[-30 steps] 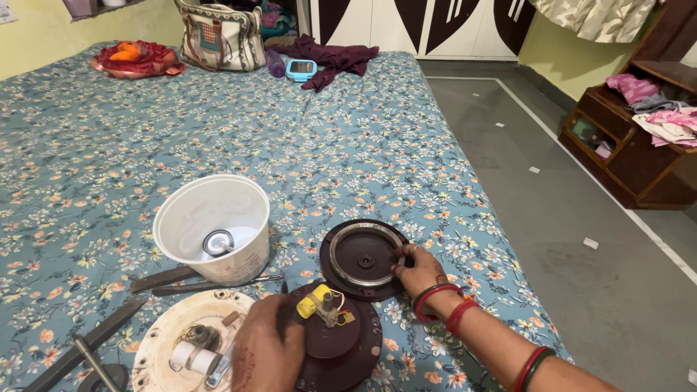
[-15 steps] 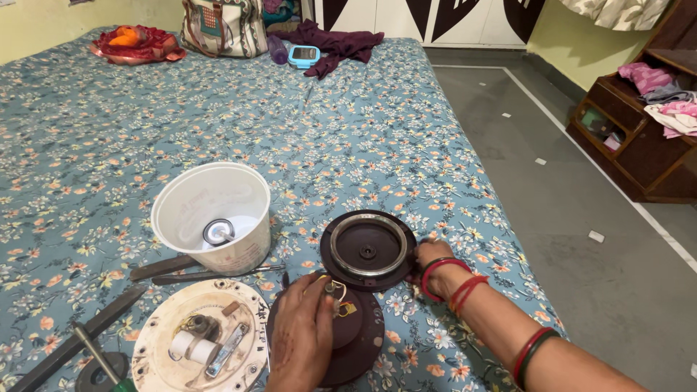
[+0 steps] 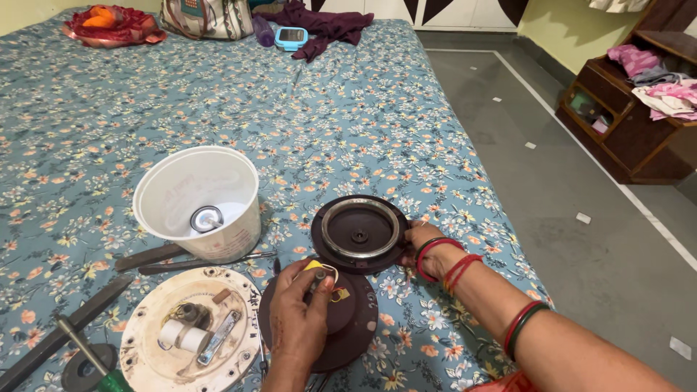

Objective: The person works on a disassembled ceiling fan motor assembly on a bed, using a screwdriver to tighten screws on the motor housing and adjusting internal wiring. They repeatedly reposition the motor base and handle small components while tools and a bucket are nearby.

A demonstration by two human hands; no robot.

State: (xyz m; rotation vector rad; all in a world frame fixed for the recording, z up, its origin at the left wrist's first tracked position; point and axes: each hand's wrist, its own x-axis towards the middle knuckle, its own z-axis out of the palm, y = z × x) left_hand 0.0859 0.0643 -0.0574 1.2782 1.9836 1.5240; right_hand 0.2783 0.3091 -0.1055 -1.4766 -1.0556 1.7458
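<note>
A dark brown round disc [image 3: 348, 330] lies on the flowered bed sheet near me. My left hand [image 3: 299, 316] rests on it, fingers pinching a small yellow and metal part [image 3: 319, 270] at its top edge. Just beyond, a second dark brown round piece with a metal ring [image 3: 361, 234] lies flat. My right hand [image 3: 428, 247], with red bangles at the wrist, grips its right rim. A cream round plate with white and metal parts [image 3: 190, 330] sits left of my left hand.
A white plastic tub [image 3: 200, 199] holding a small metal ring stands at left. Dark tools [image 3: 196, 263] lie below it; a green-handled screwdriver [image 3: 87, 356] sits at bottom left. Bags and cloths lie at the bed's far end. A wooden shelf [image 3: 632, 116] stands at right, beyond bare floor.
My left hand has stayed on the lower disc, fingers working the small yellow part. The right hand keeps its grip on the ringed piece, shifted slightly.
</note>
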